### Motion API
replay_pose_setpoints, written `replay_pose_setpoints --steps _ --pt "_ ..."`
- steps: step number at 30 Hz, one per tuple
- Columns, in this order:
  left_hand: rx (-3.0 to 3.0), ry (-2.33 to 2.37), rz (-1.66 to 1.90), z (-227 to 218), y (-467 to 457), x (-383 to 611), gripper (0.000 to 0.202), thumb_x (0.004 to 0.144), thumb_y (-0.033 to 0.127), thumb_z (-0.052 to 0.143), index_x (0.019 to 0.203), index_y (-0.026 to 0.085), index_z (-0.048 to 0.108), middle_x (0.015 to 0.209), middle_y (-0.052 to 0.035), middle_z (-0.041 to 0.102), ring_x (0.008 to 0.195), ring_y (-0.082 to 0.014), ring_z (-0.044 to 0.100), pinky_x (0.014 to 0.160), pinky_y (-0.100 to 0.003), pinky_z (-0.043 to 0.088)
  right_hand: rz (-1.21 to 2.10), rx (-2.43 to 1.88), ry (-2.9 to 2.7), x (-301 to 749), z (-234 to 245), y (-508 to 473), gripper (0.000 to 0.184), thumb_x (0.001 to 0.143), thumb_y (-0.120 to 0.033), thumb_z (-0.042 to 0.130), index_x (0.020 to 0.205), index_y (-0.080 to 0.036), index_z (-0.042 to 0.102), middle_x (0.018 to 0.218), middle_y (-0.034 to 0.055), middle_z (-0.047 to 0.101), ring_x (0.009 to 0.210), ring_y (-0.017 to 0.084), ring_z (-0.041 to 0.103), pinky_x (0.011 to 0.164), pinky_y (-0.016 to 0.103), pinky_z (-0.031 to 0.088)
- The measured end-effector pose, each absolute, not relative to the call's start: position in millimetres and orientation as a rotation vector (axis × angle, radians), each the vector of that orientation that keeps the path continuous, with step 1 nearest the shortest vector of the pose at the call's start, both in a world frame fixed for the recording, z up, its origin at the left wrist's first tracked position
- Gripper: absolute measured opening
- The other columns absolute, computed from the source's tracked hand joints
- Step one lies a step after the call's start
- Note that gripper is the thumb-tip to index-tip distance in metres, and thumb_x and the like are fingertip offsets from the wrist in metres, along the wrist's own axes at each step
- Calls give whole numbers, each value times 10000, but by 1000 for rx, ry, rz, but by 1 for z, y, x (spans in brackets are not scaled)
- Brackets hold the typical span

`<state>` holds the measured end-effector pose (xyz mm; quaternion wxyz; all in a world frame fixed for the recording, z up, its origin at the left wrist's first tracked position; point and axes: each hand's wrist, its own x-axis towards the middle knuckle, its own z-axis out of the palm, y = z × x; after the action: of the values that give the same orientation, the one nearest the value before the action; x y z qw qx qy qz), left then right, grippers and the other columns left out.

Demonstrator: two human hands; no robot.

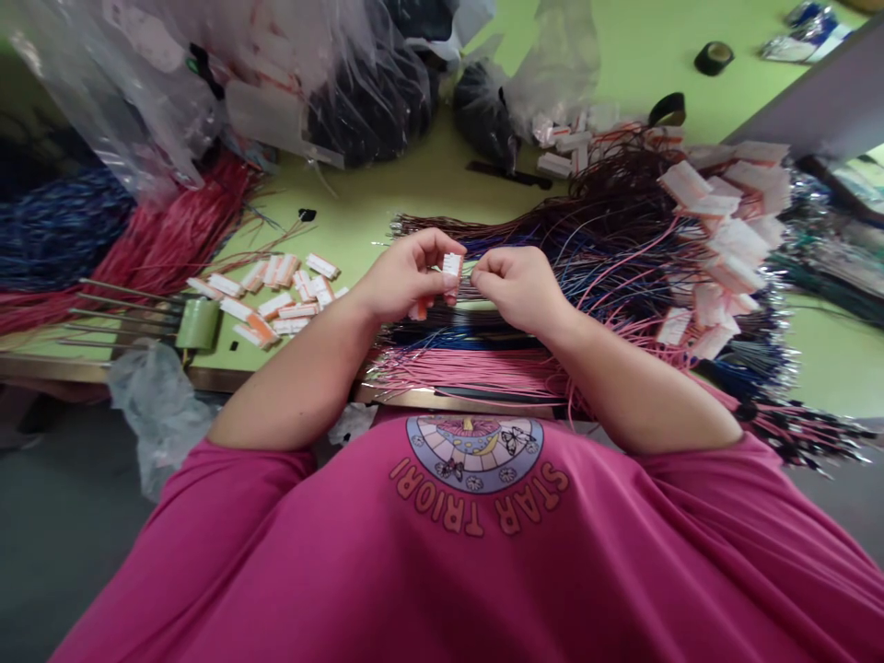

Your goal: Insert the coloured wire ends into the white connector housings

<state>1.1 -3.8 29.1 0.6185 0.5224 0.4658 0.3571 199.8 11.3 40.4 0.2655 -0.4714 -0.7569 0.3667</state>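
Between the thumb and fingers of my left hand (pixel 407 276) is a small white and orange connector housing (pixel 451 265), held upright above the wires. My right hand (pixel 517 285) is closed in a pinch just to the right of the housing; what its fingertips hold, if anything, is too small to make out. Beneath both hands lie bundles of dark wires (pixel 476 322) and pink wires (pixel 470 368), with their bare ends toward the left. Several loose connector housings (pixel 276 304) are scattered on the green table left of my left hand.
At the right, wires with connector housings (pixel 738 239) are heaped. A green block with metal rods (pixel 199 322) stands at the left edge, near red wires (pixel 186 221). Plastic bags (pixel 373 101) fill the back. A roll of black tape (pixel 714 58) lies far right on the green table (pixel 622 55).
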Motion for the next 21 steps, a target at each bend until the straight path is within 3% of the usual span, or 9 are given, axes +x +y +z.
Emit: replay_pose_setpoints --steps 7,11,15,18,21 --pt "1196 1083 841 28 -5 5 378 763 159 816 1073 233 614 698 29 691 435 -74 527 375 -186 313 1135 -1276 -2028 196 42 11 214 836 -202 557 634 -169 620 577 -45 482 613 99 418 643 268 322" --pt "1213 1085 842 28 -5 7 385 747 150 840 1051 223 616 695 26 696 448 -77 547 374 -182 311 1148 -1282 -2061 194 39 8 237 880 -211 567 690 -152 695 614 -30 555 635 105 448 673 268 340" --pt "1257 1104 829 27 -4 7 372 762 159 820 1067 212 612 710 22 701 458 -79 550 384 -183 316 1117 -1256 -2064 195 34 10 224 884 -220 587 691 -152 677 667 -20 603 661 107 472 693 260 361" --pt "1300 1085 845 27 -3 5 386 789 165 781 1130 208 605 718 32 689 472 -74 556 406 -176 332 998 -1258 -2151 199 36 14 210 904 -251 599 739 -150 679 705 -5 627 683 122 500 701 268 374" --pt "1328 1098 865 29 0 0 392 810 165 742 1173 197 599 751 24 680 556 -90 619 444 -170 369 662 -1259 -2433 210 48 9 239 970 -268 542 868 -148 721 778 39 671 726 160 542 735 304 394"
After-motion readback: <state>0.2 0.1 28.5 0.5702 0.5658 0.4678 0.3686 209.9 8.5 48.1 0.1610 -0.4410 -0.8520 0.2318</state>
